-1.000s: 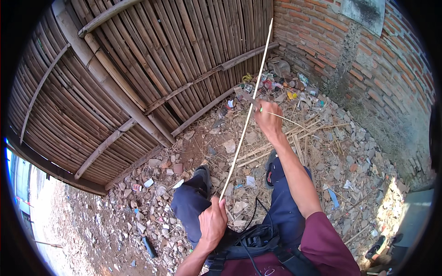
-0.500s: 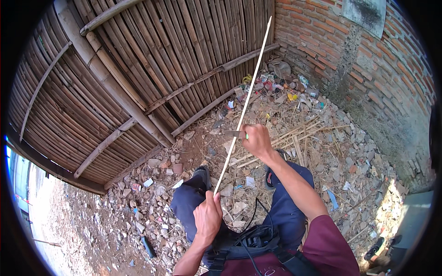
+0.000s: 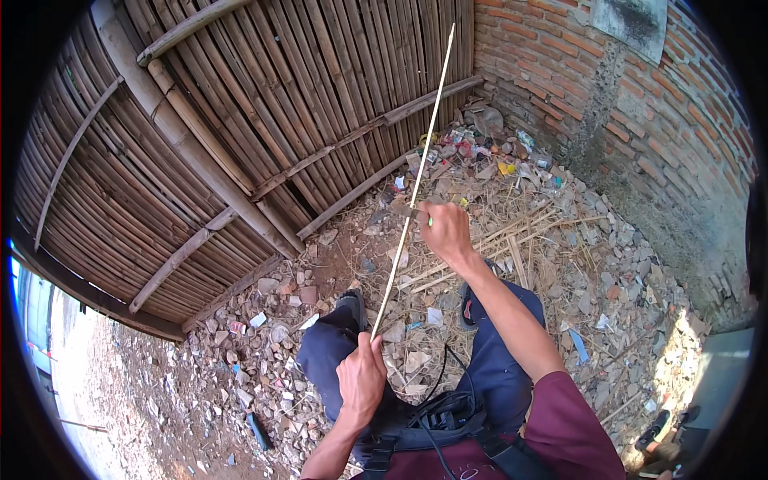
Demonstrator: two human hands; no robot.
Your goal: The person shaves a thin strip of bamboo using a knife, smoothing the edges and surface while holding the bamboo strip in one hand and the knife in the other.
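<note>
A long, thin, pale bamboo strip [image 3: 430, 132] slants up and away from my lap toward the slatted wall. Its near end is gripped in my left hand [image 3: 362, 374], which is closed with the thumb laid along the strip. My right hand [image 3: 446, 228] is closed around the handle of a knife [image 3: 410, 212], a bit of green showing at the fist. The blade lies across the strip around its middle and appears to touch it. Most of the handle is hidden by my fingers.
A bamboo slat wall [image 3: 344, 88] rises at the left and ahead, meeting a brick wall [image 3: 544, 72] at the far corner. Stones and litter cover the ground, with loose split bamboo pieces [image 3: 520, 236] beyond my right knee. A black cable [image 3: 444, 372] loops at my waist.
My right hand and the knife have moved slightly farther up the strip. The strip's far end has swung a little left. My left hand has stayed in place.
</note>
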